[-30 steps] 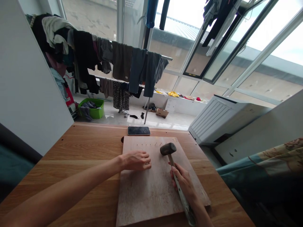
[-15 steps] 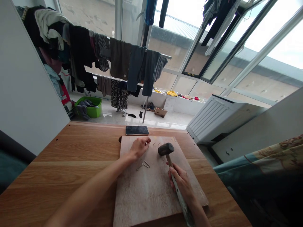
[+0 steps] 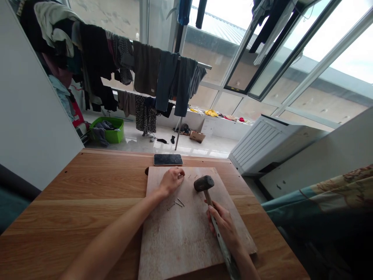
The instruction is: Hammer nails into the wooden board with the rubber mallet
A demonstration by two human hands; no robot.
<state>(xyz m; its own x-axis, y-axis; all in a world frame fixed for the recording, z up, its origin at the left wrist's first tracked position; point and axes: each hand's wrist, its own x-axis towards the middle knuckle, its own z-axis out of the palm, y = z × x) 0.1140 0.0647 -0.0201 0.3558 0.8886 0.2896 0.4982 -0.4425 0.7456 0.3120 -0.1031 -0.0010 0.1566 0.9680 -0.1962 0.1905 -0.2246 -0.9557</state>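
My right hand (image 3: 223,219) grips the wooden handle of a hammer (image 3: 204,183) with a dark, blocky head. The head is held over the right part of a pale wooden board (image 3: 177,237). Near the board's far edge, my left hand (image 3: 173,180) has its fingers pinched together; what is between the fingertips is too small to make out. Just right of those fingers, thin nails (image 3: 190,176) stick up from the board in a row, partly behind the hammer head. Several loose nails (image 3: 178,203) lie on the board nearer to me, below my left hand.
The board lies on a wooden table (image 3: 96,186). A phone (image 3: 168,159) rests just beyond the board's far edge. Past the table are a green basket (image 3: 113,135) with clothes, a rack of hanging laundry (image 3: 147,70) and a white ribbed panel (image 3: 259,144). A curtain (image 3: 320,194) hangs at right.
The view has shifted slightly. My left fingers have curled a little closer together; the hammer stays at nearly the same place over the board.
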